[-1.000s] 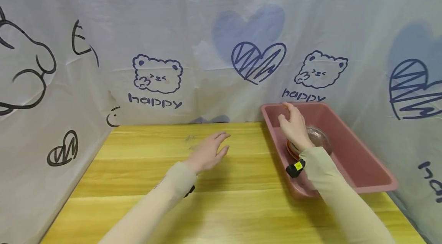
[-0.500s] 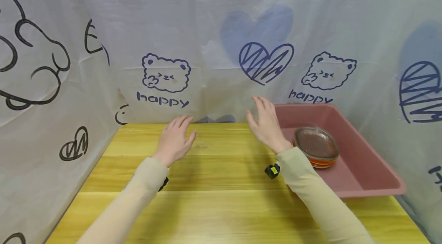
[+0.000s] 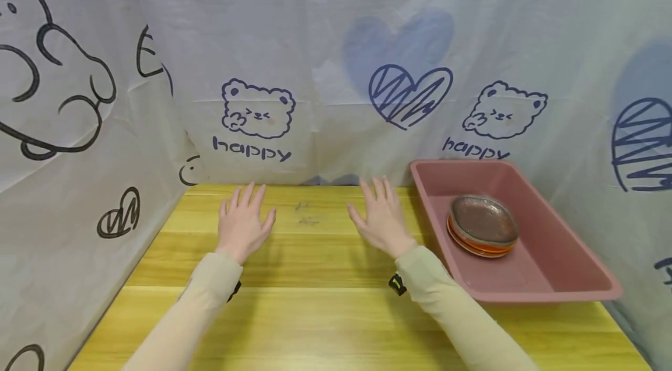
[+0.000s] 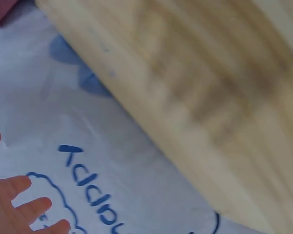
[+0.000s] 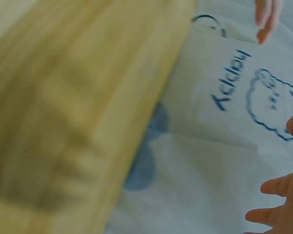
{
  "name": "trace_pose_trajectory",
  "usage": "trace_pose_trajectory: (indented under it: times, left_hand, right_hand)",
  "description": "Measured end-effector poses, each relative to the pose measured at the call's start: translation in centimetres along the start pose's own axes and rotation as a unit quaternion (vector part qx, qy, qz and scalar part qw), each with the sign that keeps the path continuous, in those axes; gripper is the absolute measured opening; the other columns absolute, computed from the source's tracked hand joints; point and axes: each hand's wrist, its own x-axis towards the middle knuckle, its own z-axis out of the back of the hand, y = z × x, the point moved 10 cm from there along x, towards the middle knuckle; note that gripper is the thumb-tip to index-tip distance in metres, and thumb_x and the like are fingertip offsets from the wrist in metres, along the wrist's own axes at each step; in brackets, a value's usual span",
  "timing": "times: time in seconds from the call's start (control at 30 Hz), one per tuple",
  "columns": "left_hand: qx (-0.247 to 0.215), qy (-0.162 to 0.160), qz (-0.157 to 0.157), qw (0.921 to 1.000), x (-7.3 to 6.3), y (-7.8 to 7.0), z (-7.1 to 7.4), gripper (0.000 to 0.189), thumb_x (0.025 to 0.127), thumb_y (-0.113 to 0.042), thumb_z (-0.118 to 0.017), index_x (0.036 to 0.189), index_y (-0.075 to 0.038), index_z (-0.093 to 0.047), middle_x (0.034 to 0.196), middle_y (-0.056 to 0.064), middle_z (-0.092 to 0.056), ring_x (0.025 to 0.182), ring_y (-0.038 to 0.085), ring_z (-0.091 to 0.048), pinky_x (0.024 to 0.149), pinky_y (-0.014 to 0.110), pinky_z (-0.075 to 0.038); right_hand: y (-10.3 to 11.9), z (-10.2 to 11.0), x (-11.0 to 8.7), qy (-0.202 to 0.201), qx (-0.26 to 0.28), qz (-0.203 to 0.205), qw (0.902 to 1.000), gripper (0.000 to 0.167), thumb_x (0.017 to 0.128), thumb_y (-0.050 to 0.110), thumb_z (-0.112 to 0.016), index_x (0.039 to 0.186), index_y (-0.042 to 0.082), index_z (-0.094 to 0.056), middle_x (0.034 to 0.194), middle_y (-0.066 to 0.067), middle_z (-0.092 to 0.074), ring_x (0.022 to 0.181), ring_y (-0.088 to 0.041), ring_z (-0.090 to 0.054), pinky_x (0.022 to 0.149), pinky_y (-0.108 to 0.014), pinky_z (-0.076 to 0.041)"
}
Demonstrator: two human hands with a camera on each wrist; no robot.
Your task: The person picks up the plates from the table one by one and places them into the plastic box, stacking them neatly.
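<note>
My left hand (image 3: 243,225) hovers over the left half of the wooden table (image 3: 315,318), fingers spread and holding nothing. To the left of the pink bin, my right hand (image 3: 383,219) is likewise spread over the wood with nothing in it. Inside the pink bin (image 3: 569,242) lies a small stack of dishes (image 3: 483,222); the top one is brownish with a grey rim, and orange edges show beneath it. In the left wrist view the left fingers (image 4: 34,210) stand apart at the lower left corner. The right fingers (image 5: 278,185) show at the right edge of the right wrist view.
A white cloth (image 3: 325,67) printed with hearts, bears and "happy" hangs behind the table and along both sides. The bin stands at the table's right, near the back cloth. Faint marks (image 3: 308,220) show on the wood between the hands.
The right hand has moved left from over the bin to over the table, uncovering the stacked dishes. The left hand has also moved left, and both hands' fingers have spread. The head view has shifted slightly.
</note>
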Motion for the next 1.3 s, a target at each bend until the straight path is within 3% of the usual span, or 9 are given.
trace_pose_trajectory:
  times: [0.3,0.43,0.63,0.8,1.03,1.3]
  left_hand:
    - [-0.011,0.039,0.029,0.9987,-1.3,2.7,-2.5,0.067,0.103,-0.048,-0.044,0.159,-0.016,-0.028,0.167,0.019,-0.021,0.151,0.053,-0.018,0.118,0.077,-0.011]
    - [-0.012,0.065,0.037,0.9971,-2.1,3.5,-3.7,0.069,0.103,-0.049,-0.044,0.161,-0.017,-0.024,0.168,0.020,-0.018,0.150,0.055,-0.015,0.117,0.080,-0.011]
    - [-0.009,0.096,0.044,0.9943,-3.2,4.4,-5.3,0.071,0.103,-0.053,-0.044,0.160,-0.014,-0.028,0.167,0.023,-0.020,0.149,0.057,-0.016,0.116,0.080,-0.012]
    - [-0.003,0.101,0.039,0.9941,-3.4,4.7,-5.9,0.072,0.102,-0.054,-0.043,0.160,-0.014,-0.028,0.166,0.023,-0.021,0.149,0.057,-0.016,0.116,0.080,-0.012]
    - [-0.009,0.103,0.037,0.9940,-2.8,4.3,-5.6,0.072,0.102,-0.056,-0.043,0.159,-0.014,-0.030,0.166,0.022,-0.022,0.150,0.056,-0.017,0.118,0.078,-0.011]
    - [-0.012,0.103,0.041,0.9938,-2.4,4.1,-5.2,0.073,0.102,-0.057,-0.043,0.160,-0.014,-0.028,0.167,0.022,-0.020,0.150,0.056,-0.016,0.118,0.079,-0.008]
  right_hand:
    - [-1.6,-5.0,-1.8,0.098,-0.035,-0.038,0.9938,0.083,0.100,0.065,-0.039,0.162,0.012,-0.020,0.168,-0.023,-0.010,0.155,-0.049,-0.006,0.127,-0.063,-0.006]
    - [-2.2,-6.3,-2.5,0.116,-0.043,-0.045,0.9914,0.085,0.099,0.068,-0.039,0.162,0.012,-0.022,0.168,-0.023,-0.012,0.155,-0.051,-0.007,0.126,-0.066,-0.008]
    - [-3.2,-7.8,-3.6,0.138,-0.051,-0.060,0.9873,0.087,0.098,0.069,-0.039,0.161,0.012,-0.022,0.167,-0.026,-0.015,0.154,-0.052,-0.009,0.126,-0.067,-0.010]
    - [-3.5,-8.1,-4.0,0.148,-0.051,-0.070,0.9853,0.088,0.097,0.072,-0.037,0.161,0.013,-0.023,0.167,-0.025,-0.015,0.154,-0.052,-0.008,0.126,-0.067,-0.011]
    - [-4.0,-7.3,-3.4,0.141,-0.043,-0.079,0.9859,0.084,0.099,0.066,-0.041,0.161,0.013,-0.025,0.167,-0.025,-0.016,0.154,-0.053,-0.009,0.125,-0.069,-0.011]
    - [-4.1,-6.2,-2.4,0.143,-0.054,-0.074,0.9854,0.085,0.097,0.070,-0.041,0.162,0.018,-0.021,0.169,-0.023,-0.008,0.155,-0.051,-0.003,0.126,-0.067,-0.002]
